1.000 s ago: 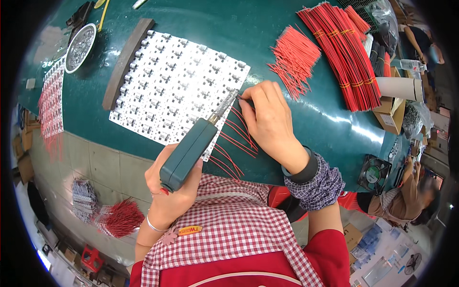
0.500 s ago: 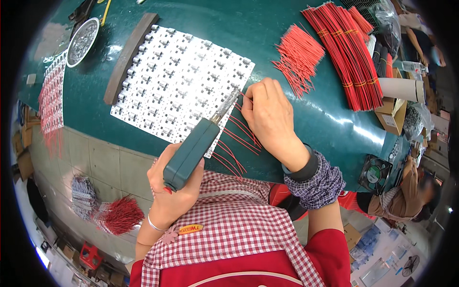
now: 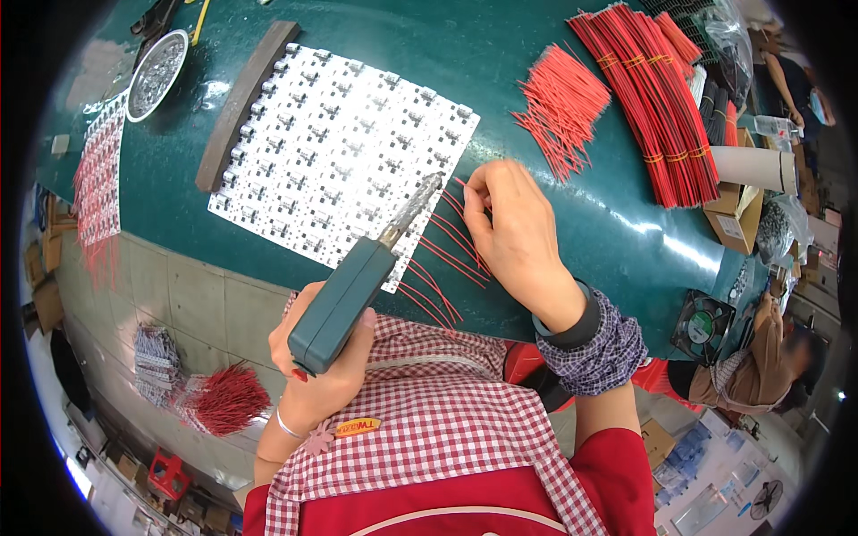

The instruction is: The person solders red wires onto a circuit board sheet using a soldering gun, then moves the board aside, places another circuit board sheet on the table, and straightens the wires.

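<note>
My left hand (image 3: 326,371) is wrapped round the dark green handle of a soldering gun (image 3: 344,304). Its metal tip lies over the right edge of a white circuit board panel (image 3: 331,152) covered with rows of small black parts. Just right of that edge, my right hand (image 3: 514,223) is closed in a pinch; a short red wire end (image 3: 459,181) shows at its fingertips. Several thin red wires (image 3: 454,259) stick out from the panel's lower right edge, below my right hand.
A dark curved bar (image 3: 246,107) lies along the panel's left edge. Loose red wires (image 3: 563,103) and bundled red wires (image 3: 652,107) lie at the far right. At the left are a metal bowl (image 3: 156,76) and a wired panel (image 3: 98,174). Another person (image 3: 760,362) is at the right.
My left hand has drawn the soldering gun slightly down and left. My right hand has shifted a little down and right, away from the panel's edge.
</note>
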Demonstrator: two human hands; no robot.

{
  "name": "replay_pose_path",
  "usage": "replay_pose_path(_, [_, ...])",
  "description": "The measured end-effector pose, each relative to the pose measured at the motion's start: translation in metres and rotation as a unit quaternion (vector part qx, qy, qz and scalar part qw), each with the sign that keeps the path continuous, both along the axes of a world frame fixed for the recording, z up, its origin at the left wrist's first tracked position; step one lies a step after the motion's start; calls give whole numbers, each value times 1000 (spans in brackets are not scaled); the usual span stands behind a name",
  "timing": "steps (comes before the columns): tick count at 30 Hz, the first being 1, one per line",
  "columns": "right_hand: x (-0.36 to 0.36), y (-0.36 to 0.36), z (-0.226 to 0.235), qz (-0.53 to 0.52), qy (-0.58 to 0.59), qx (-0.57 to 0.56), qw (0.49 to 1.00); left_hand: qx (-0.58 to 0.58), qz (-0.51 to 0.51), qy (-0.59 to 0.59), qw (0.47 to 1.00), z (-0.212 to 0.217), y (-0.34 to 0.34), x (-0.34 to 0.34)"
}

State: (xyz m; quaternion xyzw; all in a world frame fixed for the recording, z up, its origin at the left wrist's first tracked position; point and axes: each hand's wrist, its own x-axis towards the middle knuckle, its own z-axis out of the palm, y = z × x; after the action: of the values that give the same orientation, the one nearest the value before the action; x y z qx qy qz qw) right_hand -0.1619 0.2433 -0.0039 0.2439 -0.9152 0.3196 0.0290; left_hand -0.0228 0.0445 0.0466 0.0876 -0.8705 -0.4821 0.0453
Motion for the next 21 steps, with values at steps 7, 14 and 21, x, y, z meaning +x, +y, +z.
replay_pose_path(7, [9,0,-1,27,-9,-29,999,2,9,3,1000,-2,-1,5])
replay_pose_path(14, [9,-5,-2,19,25,9,999,8,2,12,1000,-6,-1,8])
replay_pose_path(21, [7,-9,-7,14,54,40,998,-1,3,4,1000,-5,0,9])
